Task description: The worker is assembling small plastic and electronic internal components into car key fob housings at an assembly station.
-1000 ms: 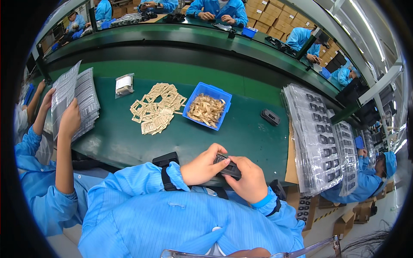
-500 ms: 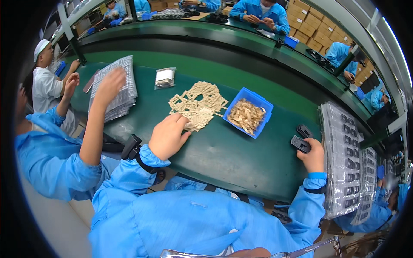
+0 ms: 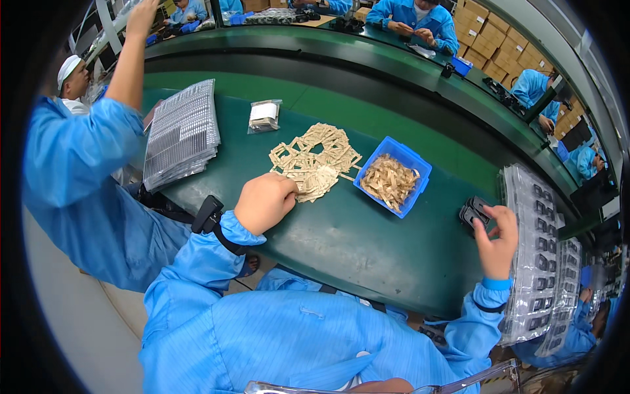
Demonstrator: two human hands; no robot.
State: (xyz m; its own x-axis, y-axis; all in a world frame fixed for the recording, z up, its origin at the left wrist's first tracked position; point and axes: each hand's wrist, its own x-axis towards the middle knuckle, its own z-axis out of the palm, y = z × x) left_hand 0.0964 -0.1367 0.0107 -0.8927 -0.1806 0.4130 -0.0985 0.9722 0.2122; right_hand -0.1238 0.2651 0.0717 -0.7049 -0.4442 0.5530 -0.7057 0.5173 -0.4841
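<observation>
My left hand point(image 3: 266, 202) is at the near left edge of a spread pile of thin beige frame-shaped pieces point(image 3: 321, 154). Its thumb and fingers are drawn together there, and whatever lies between the tips is hidden. On the right, my right hand point(image 3: 497, 241) has thumb and fingers apart with nothing between them. Just beyond those fingertips, two small black plastic housings point(image 3: 474, 211) lie side by side on the green table point(image 3: 367, 246). A blue bin point(image 3: 420, 172) of crinkled tan strips point(image 3: 388, 182) stands between the pile and the housings.
Stacked clear trays with black parts point(image 3: 531, 262) line the right edge. Silvery trays point(image 3: 184, 131) are piled at the left, near a clear bag point(image 3: 264, 117) of beige pieces. A co-worker's raised arm point(image 3: 128, 75) is close on my left; others sit across the line.
My right hand has let go of a black housing, which now lies against the other one. My left fingers have drawn together at the pile. The co-worker's arm has risen off the silvery trays.
</observation>
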